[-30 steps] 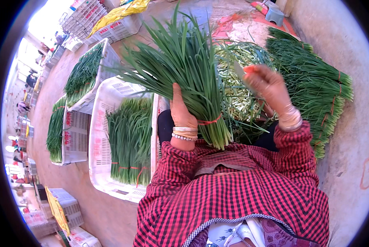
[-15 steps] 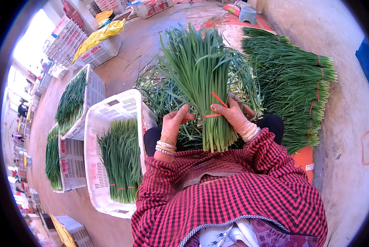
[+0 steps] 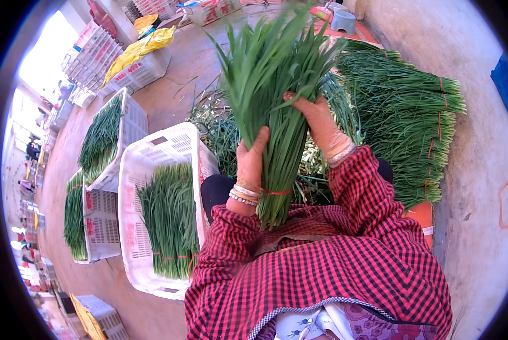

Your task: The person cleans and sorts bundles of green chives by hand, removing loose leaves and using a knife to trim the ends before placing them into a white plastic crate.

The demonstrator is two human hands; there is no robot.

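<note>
A large bundle of green garlic chives (image 3: 281, 141) is held upright in front of me, its leaf tips fanned out and blurred at the top. My left hand (image 3: 252, 162) grips its left side, thumb across the leaves. Higher up, my right hand (image 3: 322, 126) is closed on the right side, with the thumb over the front. A red band (image 3: 276, 192) circles the stalks near their lower ends, below both hands. The cut ends hang just above my lap. Fingers behind the bundle are hidden.
A white crate (image 3: 130, 226) with banded chives stands at my left, with more filled crates (image 3: 134, 122) beyond. Loose chives and trimmings (image 3: 211, 122) lie behind the bundle. Banded bundles (image 3: 401, 113) are piled along the wall at right. A blue-grey stool (image 3: 343, 21) stands at the back.
Both hands have moved from the band up to the leaves and now grip the bundle. The bundle has shifted slightly left and tilted; the band's loose end no longer sticks up in front.
</note>
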